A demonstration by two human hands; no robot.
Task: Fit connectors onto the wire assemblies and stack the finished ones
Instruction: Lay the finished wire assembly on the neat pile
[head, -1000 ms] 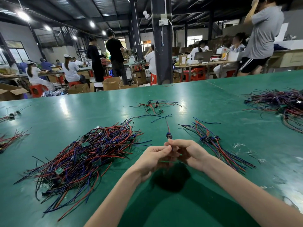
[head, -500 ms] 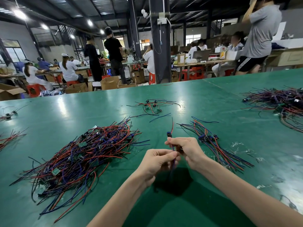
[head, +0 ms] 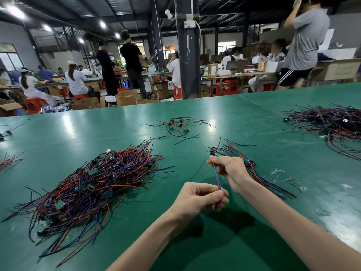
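Our left hand (head: 203, 198) hovers nearer us above the worktop (head: 234, 118), fingers curled, pinching the lower end of the red-and-blue wire assembly (head: 217, 176). Our right hand (head: 231, 170) is raised beyond it, pinching the upper end just under the connector (head: 212, 153). A second ago the hands were pressed together; now they are apart, the wires drawn straight between them.

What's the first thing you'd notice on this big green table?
Probably the huge tangled heap of red and blue wires on the left of the green table. Next, near the middle, the left hand and right hand each pinch one red-and-blue wire pair stretched between them.
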